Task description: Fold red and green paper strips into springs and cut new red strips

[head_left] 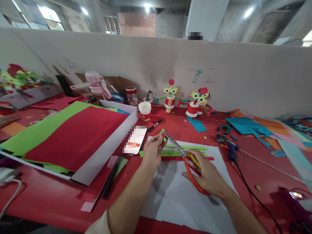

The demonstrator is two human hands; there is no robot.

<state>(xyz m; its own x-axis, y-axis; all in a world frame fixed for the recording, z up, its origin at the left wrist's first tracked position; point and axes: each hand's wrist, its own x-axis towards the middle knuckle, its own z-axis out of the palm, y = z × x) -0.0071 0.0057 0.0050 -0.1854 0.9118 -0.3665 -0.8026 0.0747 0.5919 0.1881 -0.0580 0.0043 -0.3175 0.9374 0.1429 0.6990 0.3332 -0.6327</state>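
My left hand (153, 148) pinches a small piece of green and red paper (164, 137) between thumb and fingers. In my right hand (207, 170) is a pair of scissors (179, 149) with red and yellow handles, its blade tips right at the held paper. Whether the blades are on the paper or just beside it, I cannot tell. Beneath both hands lie white sheets (175, 195). Across their far part run several green paper strips (177, 152) and a red strip (210, 158).
Left stands a white box (107, 156) of coloured sheets. A phone (135, 139), a pen (155, 124) and a paper cup (144, 111) sit beyond my left hand. Paper-cup figures (170, 101) line the partition. Right are a glue gun (231, 148) with its cord, pliers (224, 128) and blue paper (251, 126).
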